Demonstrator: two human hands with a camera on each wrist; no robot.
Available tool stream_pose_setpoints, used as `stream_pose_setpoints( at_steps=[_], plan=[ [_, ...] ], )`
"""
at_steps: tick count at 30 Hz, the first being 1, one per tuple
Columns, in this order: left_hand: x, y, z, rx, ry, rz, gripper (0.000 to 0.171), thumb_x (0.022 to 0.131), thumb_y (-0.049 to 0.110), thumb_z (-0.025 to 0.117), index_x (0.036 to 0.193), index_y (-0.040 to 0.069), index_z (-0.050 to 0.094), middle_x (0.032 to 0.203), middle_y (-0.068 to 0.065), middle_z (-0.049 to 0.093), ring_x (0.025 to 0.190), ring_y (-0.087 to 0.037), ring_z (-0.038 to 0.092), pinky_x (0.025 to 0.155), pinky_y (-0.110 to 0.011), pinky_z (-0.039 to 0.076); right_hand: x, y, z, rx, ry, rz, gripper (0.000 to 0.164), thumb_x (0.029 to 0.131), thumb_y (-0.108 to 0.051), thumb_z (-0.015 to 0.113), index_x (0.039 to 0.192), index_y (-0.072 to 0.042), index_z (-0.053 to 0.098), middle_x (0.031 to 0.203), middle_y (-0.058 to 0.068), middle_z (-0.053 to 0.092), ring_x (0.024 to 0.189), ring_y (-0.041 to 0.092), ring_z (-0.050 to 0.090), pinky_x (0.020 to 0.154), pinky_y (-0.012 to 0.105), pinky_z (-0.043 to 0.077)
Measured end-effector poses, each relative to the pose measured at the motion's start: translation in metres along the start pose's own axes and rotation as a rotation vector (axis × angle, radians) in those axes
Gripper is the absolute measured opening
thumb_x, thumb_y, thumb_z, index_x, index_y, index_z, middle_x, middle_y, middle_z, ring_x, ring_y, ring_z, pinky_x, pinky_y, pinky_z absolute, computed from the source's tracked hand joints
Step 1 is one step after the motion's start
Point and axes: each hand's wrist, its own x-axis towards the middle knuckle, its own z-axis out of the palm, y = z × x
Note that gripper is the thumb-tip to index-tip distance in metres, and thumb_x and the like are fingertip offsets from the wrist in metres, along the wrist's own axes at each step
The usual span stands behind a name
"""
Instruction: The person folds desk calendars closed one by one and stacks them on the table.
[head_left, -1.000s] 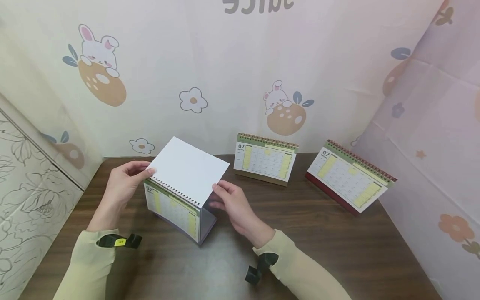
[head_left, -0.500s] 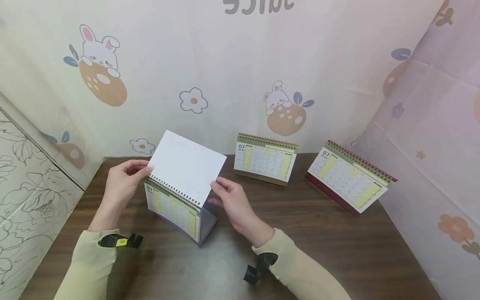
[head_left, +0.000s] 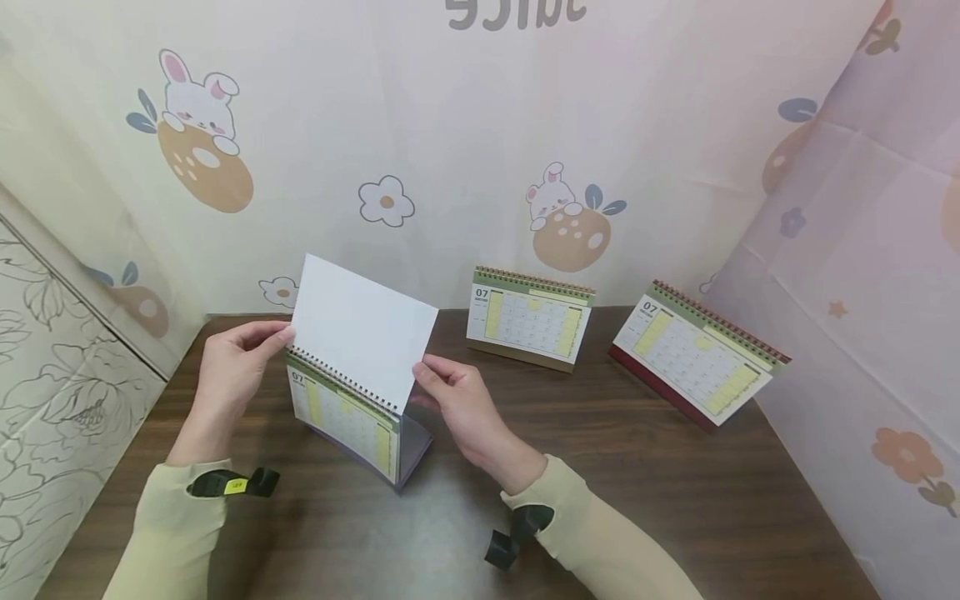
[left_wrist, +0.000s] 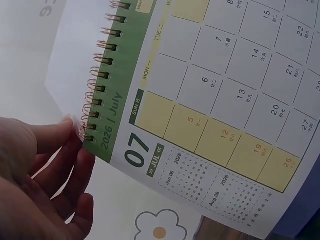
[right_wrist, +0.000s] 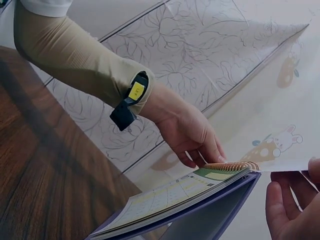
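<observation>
A spiral-bound desk calendar point(head_left: 337, 417) on a purple stand sits at the left of the table, its green-headed July sheet facing front. Above the coil rises a blank white page point(head_left: 360, 333), tilted back. My left hand point(head_left: 232, 375) pinches that page's lower left edge beside the coil. In the left wrist view, the left thumb lies against the coil's end, by the copper rings point(left_wrist: 92, 95). My right hand point(head_left: 472, 408) grips the page's right edge between thumb and fingers. The right wrist view shows the purple stand point(right_wrist: 215, 210) from the side.
Two similar July calendars stand farther right: one on a tan base point(head_left: 528, 321) at the back, one on a red base point(head_left: 697, 354) turned at an angle. A bunny-print cloth point(head_left: 450, 125) hangs behind the dark wooden table point(head_left: 600, 500).
The white page has swung up about the coil and stands steeper, shifting left in view. Both hands move slightly left with it; the calendar's stand stays in place.
</observation>
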Motion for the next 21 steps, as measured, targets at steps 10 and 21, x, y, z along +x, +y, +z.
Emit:
stream_pose_setpoints(
  at_steps=[10,21],
  plan=[
    [-0.004,-0.004,-0.012,-0.081,-0.081,-0.024,0.058,0.098,0.049,0.058,0.132,0.002,0.064,0.106,0.008,0.071,0.114,-0.013,0.053,0.103,-0.052,0.032,-0.002,-0.002,0.005,-0.013,-0.016,-0.011,0.032,0.1,-0.01,0.06,0.127,0.007,0.063,0.116,0.016,0.069,0.102,0.016,0.067,0.092,0.037,0.053],
    [-0.01,-0.002,-0.021,-0.107,-0.179,0.065,0.068,0.103,0.057,0.033,0.134,0.003,0.062,0.116,0.007,0.071,0.111,-0.002,0.058,0.103,-0.052,0.032,-0.002,-0.004,0.007,-0.057,-0.076,-0.069,0.031,0.098,-0.008,0.062,0.124,0.009,0.064,0.115,0.019,0.07,0.102,0.015,0.068,0.097,0.043,0.05]
  ],
)
